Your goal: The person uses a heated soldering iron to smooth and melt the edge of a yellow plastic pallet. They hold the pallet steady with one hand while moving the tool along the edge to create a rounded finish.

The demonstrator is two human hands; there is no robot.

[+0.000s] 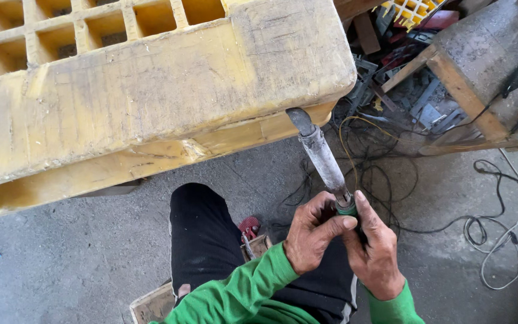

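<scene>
A large, worn yellow plastic pallet (151,102) with a grid of square openings filled the upper left of the view, raised above the grey concrete floor (79,258). To the right stood a rough grey workbench (481,66) with wooden edging, scrap parts heaped behind it and black cables (499,234) looping across the floor below. The person, in a green sleeve (253,288) and black trousers (202,240), sat low with one knee up. A long metal heat tool (322,159) slanted upward from the hands, its flattened nozzle touching the pallet's lower corner edge. The left hand (310,237) and right hand (376,252) were both clenched around the tool's green-banded handle, fingers wrapped tight.
</scene>
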